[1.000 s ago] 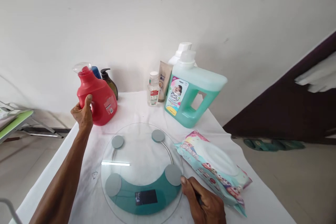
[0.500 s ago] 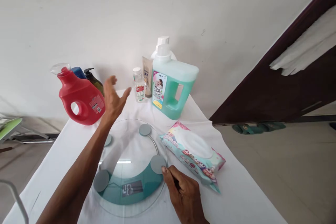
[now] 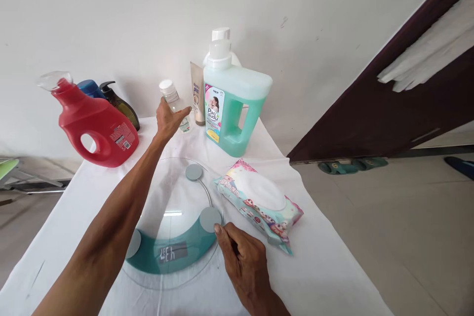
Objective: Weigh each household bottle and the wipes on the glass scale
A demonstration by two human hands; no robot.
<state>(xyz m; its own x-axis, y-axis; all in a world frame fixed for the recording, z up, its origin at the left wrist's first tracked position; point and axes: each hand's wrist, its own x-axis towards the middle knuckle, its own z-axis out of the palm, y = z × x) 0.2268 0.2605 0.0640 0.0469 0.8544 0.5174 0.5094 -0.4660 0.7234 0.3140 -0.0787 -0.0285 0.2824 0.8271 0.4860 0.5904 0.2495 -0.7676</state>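
Observation:
Up by the wall, my left hand (image 3: 169, 121) has its thumb and fingers around a clear plastic bottle (image 3: 177, 103) with a white cap; the bottle leans to the left. A round glass bathroom scale (image 3: 181, 197) with grey discs and a teal band lies on the white cloth, white digits showing on its display (image 3: 173, 253). At the scale's right edge is my right hand (image 3: 244, 259), fingers curled, thumb on the rim; its fingertips are hidden. Just beyond that hand lies a pack of wipes (image 3: 255, 202).
A red jug (image 3: 98, 126) stands at the left before a blue-topped container (image 3: 91, 89) and a dark pump bottle (image 3: 120, 106). Right of my left hand are a beige tube (image 3: 198, 94) and a green detergent jug (image 3: 237, 108), with a white bottle (image 3: 221, 34) behind.
My left hand has moved from open beside the bottle to closed around it, and the bottle has tipped left. The whole view has shifted slightly. My right hand stays at the scale's edge.

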